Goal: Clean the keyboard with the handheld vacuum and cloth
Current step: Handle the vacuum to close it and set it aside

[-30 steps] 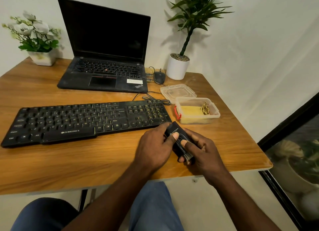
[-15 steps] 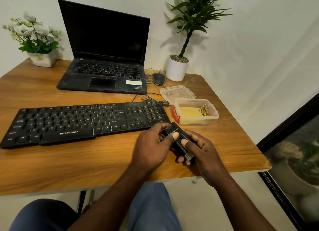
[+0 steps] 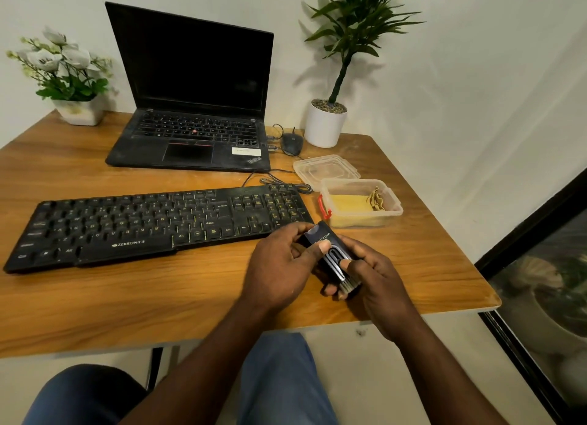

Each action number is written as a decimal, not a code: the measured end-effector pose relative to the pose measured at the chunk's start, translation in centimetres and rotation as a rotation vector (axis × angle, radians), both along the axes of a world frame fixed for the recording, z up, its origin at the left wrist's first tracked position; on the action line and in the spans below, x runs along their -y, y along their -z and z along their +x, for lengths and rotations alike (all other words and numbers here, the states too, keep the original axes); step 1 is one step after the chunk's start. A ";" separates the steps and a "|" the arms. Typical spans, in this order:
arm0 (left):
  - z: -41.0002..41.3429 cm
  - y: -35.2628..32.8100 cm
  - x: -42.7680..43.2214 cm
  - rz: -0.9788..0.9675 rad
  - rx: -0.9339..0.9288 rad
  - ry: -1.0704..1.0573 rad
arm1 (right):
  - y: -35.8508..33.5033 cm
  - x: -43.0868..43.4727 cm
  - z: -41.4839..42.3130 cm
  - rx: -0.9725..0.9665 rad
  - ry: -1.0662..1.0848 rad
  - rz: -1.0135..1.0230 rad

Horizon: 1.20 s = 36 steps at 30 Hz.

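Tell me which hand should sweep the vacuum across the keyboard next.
Probably left: the left hand grips the vacuum by its plain end, beside the keyboard, while the right hand holds its brush end.

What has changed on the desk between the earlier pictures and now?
Nothing has visibly moved. The left hand and right hand keep their grip on the handheld vacuum beside the keyboard. The keyboard, the open box and the yellow cloth inside it stayed put.
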<state>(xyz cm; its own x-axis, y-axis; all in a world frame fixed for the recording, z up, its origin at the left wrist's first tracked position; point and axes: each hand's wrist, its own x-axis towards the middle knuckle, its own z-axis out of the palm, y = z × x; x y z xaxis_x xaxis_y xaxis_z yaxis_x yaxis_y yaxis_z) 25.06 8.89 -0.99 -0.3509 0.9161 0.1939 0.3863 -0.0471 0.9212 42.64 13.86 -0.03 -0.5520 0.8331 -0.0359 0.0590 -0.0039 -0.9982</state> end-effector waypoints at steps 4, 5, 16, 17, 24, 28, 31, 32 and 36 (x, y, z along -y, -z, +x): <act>0.1 0.0 -0.1 -0.017 -0.043 0.007 | 0.0 0.1 -0.1 0.016 -0.005 0.016; 0.1 0.0 -0.1 -0.019 -0.043 0.005 | 0.0 0.0 -0.1 0.011 -0.009 0.007; 0.1 0.1 -0.2 -0.050 -0.051 -0.007 | -0.1 -0.2 0.1 -0.022 -0.078 -0.039; 0.1 0.1 -0.2 -0.052 -0.051 -0.006 | -0.1 -0.2 0.0 -0.020 -0.075 -0.033; 0.0 0.2 -0.1 -0.047 -0.031 -0.017 | 0.0 -0.1 0.0 -0.032 -0.064 -0.015; -0.1 0.0 0.0 -0.045 -0.020 0.000 | 0.1 0.0 0.0 -0.014 -0.035 0.007; -0.1 -0.5 0.2 -0.036 -0.035 0.006 | 0.0 0.0 0.0 0.002 -0.022 0.023; 0.0 -0.5 0.2 -0.028 -0.042 0.012 | 0.0 0.0 -0.1 0.003 -0.018 0.024; 0.1 0.1 0.1 -0.032 -0.080 0.082 | 0.0 0.0 -0.4 -0.045 0.037 0.003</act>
